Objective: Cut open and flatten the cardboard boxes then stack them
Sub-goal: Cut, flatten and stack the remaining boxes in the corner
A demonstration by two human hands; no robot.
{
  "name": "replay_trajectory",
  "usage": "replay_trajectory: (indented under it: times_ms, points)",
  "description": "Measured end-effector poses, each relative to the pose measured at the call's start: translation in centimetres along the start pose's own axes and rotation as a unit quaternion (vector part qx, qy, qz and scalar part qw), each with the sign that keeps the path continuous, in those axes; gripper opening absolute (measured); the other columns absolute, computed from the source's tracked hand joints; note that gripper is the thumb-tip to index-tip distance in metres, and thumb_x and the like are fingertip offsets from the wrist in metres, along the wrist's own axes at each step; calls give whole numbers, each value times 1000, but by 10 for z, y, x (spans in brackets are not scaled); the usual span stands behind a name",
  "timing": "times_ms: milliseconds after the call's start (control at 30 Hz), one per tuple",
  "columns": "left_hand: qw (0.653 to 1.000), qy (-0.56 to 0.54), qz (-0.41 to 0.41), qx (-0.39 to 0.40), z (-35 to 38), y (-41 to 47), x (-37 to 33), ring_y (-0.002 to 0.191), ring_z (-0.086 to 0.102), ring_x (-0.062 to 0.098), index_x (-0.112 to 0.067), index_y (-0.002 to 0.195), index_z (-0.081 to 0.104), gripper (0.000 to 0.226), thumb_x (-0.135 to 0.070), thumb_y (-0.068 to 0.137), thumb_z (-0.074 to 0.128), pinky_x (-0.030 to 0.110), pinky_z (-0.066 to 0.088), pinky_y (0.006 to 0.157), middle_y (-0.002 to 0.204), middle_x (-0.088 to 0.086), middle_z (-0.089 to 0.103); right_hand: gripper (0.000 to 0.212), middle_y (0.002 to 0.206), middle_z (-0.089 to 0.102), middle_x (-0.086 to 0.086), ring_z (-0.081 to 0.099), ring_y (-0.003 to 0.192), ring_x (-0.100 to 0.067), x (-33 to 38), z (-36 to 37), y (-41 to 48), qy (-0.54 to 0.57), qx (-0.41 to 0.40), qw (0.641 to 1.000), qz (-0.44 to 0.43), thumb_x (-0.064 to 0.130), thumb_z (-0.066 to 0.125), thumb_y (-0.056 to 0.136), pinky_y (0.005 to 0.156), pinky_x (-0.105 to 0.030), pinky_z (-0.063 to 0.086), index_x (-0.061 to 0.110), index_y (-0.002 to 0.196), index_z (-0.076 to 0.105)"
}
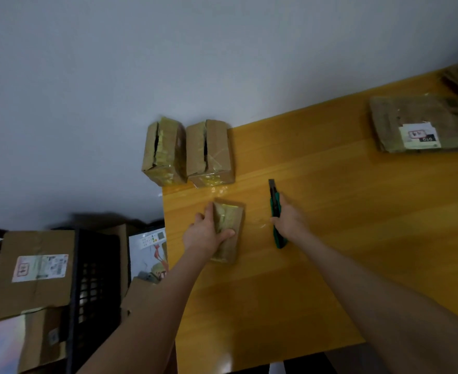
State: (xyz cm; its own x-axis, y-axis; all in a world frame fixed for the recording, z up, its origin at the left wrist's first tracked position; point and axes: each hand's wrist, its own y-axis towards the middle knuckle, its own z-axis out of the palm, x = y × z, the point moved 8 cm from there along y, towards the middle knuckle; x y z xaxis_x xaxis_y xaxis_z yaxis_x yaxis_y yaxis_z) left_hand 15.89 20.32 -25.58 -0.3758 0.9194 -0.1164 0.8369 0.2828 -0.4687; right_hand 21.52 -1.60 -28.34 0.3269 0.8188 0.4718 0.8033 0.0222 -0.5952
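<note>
Left hand [207,234] holds its grip around the small box [229,230]; right hand [289,220] grips the cutter [275,211]. Slice along the tape, blade away from fingers.

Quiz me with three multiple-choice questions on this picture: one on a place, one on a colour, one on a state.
1. Where on the table is the flattened cardboard stack? A. far right B. centre C. near edge
2. What colour is the handle of the knife? A. red B. green C. white
3. What is the left hand doing? A. gripping the small box B. lying flat C. holding the knife
Answers: A, it lies at the table's far right; B, green shows above the right hand; A, its fingers curl round the box.
</note>
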Motion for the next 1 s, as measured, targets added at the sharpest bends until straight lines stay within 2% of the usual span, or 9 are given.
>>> replay_trajectory:
  times_ms: [133,233,333,400,533,633,767,900,1000]
  points:
    - [1000,-23,-2,11,4,-5,7,109,57,32,-32,152,2,95,-68,82,54,44,54,82,135,10,42,73,146,33,-14,36,130,-31,19,-5,-7,-156,-49,986,-39,27,51,97,101,-39,39,19,154,6]
    - [999,-42,2,19,7,-7,7,113,55,32,-32,153,2,97,-68,81,56,44,54,84,137,10,41,58,138,40,-9,40,125,-26,54,-10,-25,-181,-110,971,-113,40,48,97,92,-36,43,17,146,29]
    - [998,-59,13,33,10,-8,6,117,52,32,-30,153,-1,106,-68,77,62,44,51,88,139,10,39,41,100,61,-5,61,90,-22,73,24,-36,-164,-9,979,-118,51,47,94,65,-28,47,15,111,58]
    - [996,-72,22,43,13,-9,7,118,51,30,-29,154,-2,113,-67,72,67,43,51,87,139,9,39,38,86,64,-2,64,79,-20,66,52,-39,-101,89,989,-60,54,52,90,67,-33,54,17,88,60]
    - [994,-95,37,36,13,-8,9,116,53,29,-29,154,3,112,-65,71,70,41,50,86,137,7,42,31,86,66,-4,67,77,-22,59,62,-33,-6,91,996,-8,44,65,83,74,-40,59,14,91,64]
    - [995,-92,38,1,8,-7,10,113,56,30,-27,153,12,103,-63,74,68,40,49,83,133,8,49,23,81,68,-4,68,67,-21,59,62,-30,-9,81,997,-3,35,68,82,69,-40,60,12,85,65]
    - [997,-65,16,-27,2,-9,6,105,60,31,-24,148,21,97,-56,74,73,36,47,69,128,8,51,22,61,63,0,63,47,-15,59,61,-27,-41,54,998,-5,29,66,83,54,-28,56,15,68,58]
    - [1000,-3,-17,-12,-3,-9,-6,100,61,30,-13,137,30,77,-43,80,73,35,43,64,124,10,46,17,75,68,-3,68,62,-20,58,61,-30,-27,65,998,3,29,64,85,68,-37,60,12,85,65]
    - [1000,13,-9,-10,-8,-12,-13,99,61,30,-8,131,38,59,-35,86,66,33,42,65,120,11,48,17,73,65,0,68,63,-20,60,58,-35,-29,58,998,-6,31,61,87,67,-32,58,14,88,64]
